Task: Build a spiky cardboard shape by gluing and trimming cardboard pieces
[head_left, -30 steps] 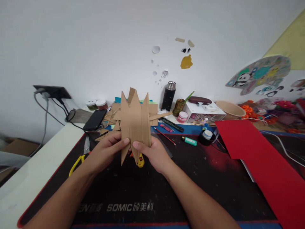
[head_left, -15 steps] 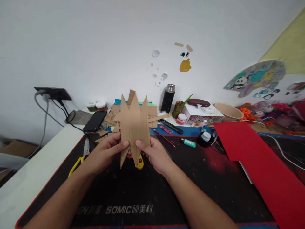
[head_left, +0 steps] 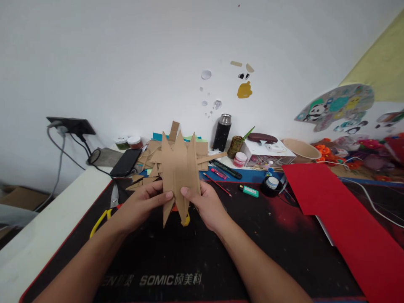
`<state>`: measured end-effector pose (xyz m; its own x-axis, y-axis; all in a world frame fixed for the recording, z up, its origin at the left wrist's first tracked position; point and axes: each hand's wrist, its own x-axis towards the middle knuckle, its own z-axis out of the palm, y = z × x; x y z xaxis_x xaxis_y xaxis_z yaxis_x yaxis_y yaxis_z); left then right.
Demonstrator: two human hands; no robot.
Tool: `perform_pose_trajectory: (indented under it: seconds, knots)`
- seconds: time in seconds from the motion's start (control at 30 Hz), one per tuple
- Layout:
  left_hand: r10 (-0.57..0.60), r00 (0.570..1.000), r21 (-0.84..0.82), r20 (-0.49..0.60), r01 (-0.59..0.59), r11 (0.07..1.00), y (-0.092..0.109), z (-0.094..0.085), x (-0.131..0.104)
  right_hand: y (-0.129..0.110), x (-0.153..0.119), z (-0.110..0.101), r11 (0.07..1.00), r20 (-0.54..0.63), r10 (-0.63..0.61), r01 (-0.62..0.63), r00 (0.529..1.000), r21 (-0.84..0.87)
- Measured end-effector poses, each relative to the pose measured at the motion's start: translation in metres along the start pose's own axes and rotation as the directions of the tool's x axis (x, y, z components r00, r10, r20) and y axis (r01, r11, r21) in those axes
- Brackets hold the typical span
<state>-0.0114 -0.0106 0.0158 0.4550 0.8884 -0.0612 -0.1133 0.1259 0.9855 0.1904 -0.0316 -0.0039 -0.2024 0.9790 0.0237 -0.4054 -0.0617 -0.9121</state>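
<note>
A brown cardboard piece (head_left: 179, 168) with pointed spikes along its top and bottom edges is held upright over the dark mat. My left hand (head_left: 150, 204) pinches its lower left side, thumb in front and fingers behind. On the lower right, my right hand (head_left: 206, 204) grips it the same way. Partly hidden behind the bottom spikes is a yellow and orange tool (head_left: 187, 219) on the mat. Scissors with yellow handles (head_left: 104, 216) lie by my left forearm. Behind the held piece there is a pile of cardboard scraps (head_left: 151, 153).
A phone (head_left: 125, 162) lies at the left, near a power strip (head_left: 71, 125). Farther back stand a black flask (head_left: 222, 132) and a white box (head_left: 268, 151). A green lighter (head_left: 249, 190), a red pencil (head_left: 217, 184) and red sheets (head_left: 341, 219) lie to the right.
The cardboard piece has shifted slightly down and right with both hands still gripping it. It now covers more of the yellow tool. The camera view has tilted up a little.
</note>
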Motion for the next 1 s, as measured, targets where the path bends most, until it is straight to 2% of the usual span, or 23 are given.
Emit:
perform_pose_trajectory:
  seconds: [0.43, 1.0]
  knots:
    - [0.054, 0.998, 0.037, 0.031, -0.055, 0.998, -0.0001, 0.0022, 0.0007, -0.0041, -0.0024, 0.0022, 0.996, 0.029, -0.023, 0.026, 0.999, -0.086]
    - [0.069, 0.997, 0.052, 0.047, -0.071, 0.996, -0.0011, 0.0011, 0.0014, -0.0023, -0.0023, 0.0042, 0.997, 0.021, -0.041, 0.042, 0.999, -0.072]
